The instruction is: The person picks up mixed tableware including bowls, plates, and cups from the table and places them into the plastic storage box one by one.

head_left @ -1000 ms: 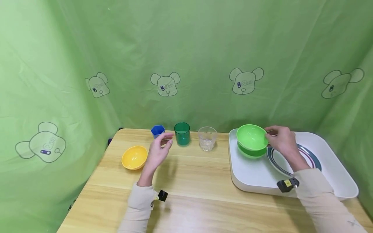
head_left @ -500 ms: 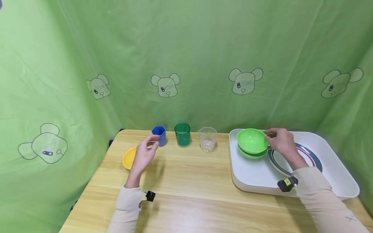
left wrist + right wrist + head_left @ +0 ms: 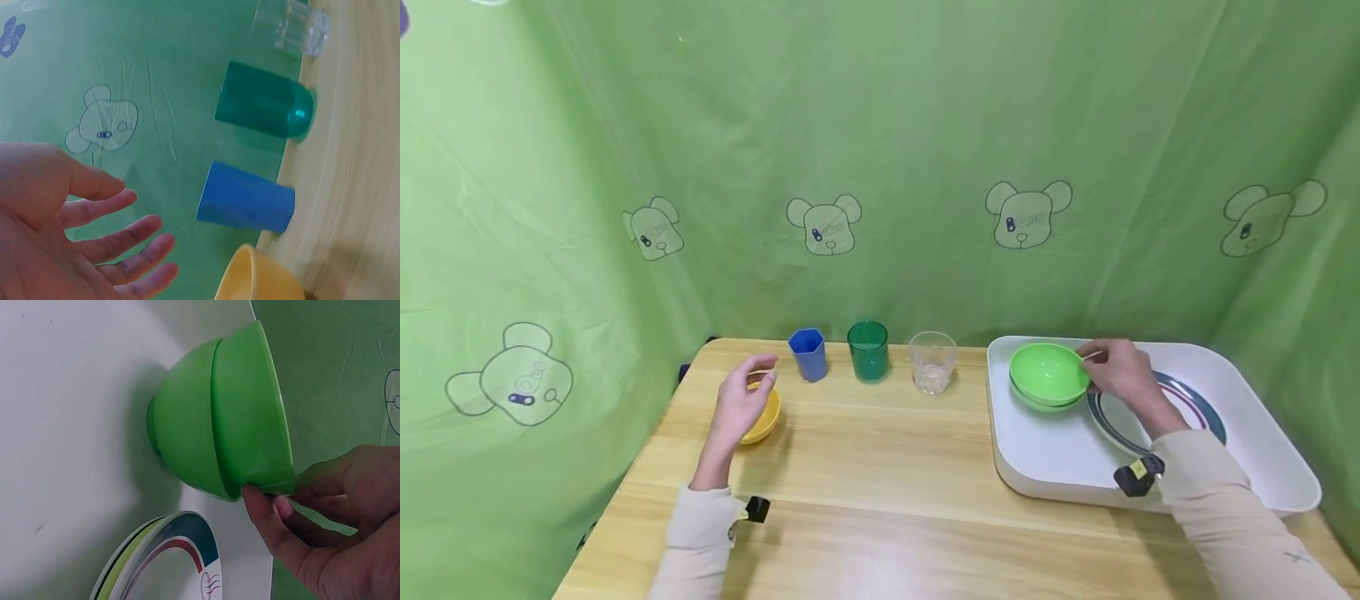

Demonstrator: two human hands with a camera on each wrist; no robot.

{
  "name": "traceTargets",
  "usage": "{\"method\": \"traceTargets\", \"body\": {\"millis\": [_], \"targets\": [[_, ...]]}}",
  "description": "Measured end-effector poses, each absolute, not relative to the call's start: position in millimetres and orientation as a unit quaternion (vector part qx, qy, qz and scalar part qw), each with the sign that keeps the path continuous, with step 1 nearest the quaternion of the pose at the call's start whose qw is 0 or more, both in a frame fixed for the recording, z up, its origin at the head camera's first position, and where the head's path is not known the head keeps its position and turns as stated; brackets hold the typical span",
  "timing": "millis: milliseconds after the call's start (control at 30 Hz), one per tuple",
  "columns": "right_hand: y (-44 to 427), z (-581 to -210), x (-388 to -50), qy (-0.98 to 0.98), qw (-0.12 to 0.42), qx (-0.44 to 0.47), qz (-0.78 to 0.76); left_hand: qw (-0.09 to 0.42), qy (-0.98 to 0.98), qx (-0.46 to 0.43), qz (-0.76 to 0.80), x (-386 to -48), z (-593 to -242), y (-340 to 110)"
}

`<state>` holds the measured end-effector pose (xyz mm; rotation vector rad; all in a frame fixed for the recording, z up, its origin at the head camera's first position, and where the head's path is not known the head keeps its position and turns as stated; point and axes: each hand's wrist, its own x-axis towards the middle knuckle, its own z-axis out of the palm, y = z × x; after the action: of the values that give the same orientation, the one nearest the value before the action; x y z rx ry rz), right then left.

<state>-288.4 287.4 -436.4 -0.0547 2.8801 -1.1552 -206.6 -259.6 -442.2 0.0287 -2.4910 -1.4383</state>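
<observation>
Stacking, apparently: your right hand (image 3: 1122, 371) pinched the upper bowl (image 3: 1048, 372), nested in the lower bowl (image 3: 184, 419) inside the tray (image 3: 1037, 458); your left hand (image 3: 739, 403) hung loosely spread, left of the tray; seating, then release, seemed due

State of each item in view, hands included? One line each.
Upper green bowl: upright, partly inside the lower green bowl
Lower green bowl: upright in the tray
Plate: face up in the tray
Tray: right way up
Yellow bowl: upright, partly hidden
Blue cup: upright
Green cup: upright
Clear glass: upright, contents unclear
Left hand: relaxed, holding nothing
Right hand: pinching upper green bowl's rim
</observation>
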Motion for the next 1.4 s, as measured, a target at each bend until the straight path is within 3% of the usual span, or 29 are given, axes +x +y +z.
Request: {"method": "traceTargets", "body": {"millis": [1400], "targets": [[295,-444,-290,0.933,0.06,-0.009,-0.356,0.098,-0.91,0.096,-0.39,-198,-475,-321]]}}
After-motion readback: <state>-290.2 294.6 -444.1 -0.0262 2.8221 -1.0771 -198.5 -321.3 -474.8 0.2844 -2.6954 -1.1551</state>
